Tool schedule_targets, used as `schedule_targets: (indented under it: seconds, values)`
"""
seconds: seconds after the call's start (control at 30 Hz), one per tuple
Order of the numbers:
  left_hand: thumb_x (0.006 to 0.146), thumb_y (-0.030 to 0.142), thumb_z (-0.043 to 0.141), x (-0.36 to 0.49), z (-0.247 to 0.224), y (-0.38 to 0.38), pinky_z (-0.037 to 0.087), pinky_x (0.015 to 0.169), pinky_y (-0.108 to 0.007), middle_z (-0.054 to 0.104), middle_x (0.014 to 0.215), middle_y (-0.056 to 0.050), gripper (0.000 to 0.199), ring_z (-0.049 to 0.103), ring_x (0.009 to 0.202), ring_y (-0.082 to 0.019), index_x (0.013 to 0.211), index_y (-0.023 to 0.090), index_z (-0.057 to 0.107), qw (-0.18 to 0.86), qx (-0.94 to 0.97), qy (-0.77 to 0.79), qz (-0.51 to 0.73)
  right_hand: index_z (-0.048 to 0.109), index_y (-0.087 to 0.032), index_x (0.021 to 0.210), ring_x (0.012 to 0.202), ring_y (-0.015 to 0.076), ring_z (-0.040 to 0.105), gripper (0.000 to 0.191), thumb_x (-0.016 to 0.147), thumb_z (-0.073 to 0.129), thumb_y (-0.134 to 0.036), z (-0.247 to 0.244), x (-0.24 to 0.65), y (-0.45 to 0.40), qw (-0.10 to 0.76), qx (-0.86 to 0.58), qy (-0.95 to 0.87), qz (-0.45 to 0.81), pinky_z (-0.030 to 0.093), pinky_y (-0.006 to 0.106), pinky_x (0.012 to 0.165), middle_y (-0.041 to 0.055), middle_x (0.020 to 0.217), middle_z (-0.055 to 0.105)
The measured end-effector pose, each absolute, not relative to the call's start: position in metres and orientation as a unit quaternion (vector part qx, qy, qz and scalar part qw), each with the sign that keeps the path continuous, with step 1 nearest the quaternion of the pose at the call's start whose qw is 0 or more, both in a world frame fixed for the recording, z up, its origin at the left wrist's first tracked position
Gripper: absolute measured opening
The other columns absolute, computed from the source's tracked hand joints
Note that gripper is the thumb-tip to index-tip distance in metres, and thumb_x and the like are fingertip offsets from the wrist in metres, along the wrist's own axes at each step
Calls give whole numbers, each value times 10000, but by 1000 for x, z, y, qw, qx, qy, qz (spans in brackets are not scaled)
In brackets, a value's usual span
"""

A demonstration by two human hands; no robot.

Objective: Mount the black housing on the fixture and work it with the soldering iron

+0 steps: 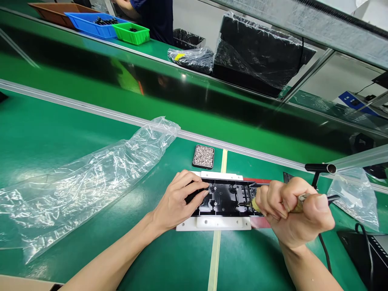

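Note:
A long black plastic housing (222, 198) with molded posts and ribs lies in a white fixture (224, 223) on the green bench. My left hand (182, 198) grips its left end, thumb and fingers curled over a dark part of it. Over the right half, my right hand (291, 206) is closed in a fist around what looks like a soldering iron (255, 205); a yellowish collar shows below the fist and a cord hangs behind. Its tip is hard to make out at the housing. Beyond the fixture sits a small square tray (203, 156) of tiny silvery metal pieces.
A clear plastic bag (91, 182) sprawls at left, another (354, 198) at right. Beside my right hand stands a black tube holder (319, 167). A metal rail (242, 149) crosses behind. Farther back are blue (87, 25) and green bins (133, 34) and a person (154, 18).

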State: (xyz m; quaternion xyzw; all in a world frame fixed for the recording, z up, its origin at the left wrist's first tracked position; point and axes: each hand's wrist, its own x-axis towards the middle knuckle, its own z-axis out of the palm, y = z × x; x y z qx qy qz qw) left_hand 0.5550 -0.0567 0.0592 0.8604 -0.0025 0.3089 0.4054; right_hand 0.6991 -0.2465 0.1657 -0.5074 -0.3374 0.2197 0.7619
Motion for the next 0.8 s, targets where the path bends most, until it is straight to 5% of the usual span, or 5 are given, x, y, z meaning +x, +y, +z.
schedule_targets:
  seconds: [0.8]
  values:
    - [1035, 132, 672, 555, 59, -57, 432, 856, -395, 682, 1033, -46, 196, 614, 965, -201, 1208, 207, 724, 407, 860, -3, 308, 448, -207, 619, 397, 88, 263, 522, 996, 596, -535, 165, 700, -248, 759, -507, -342, 222, 315, 245, 402, -58, 474, 323]
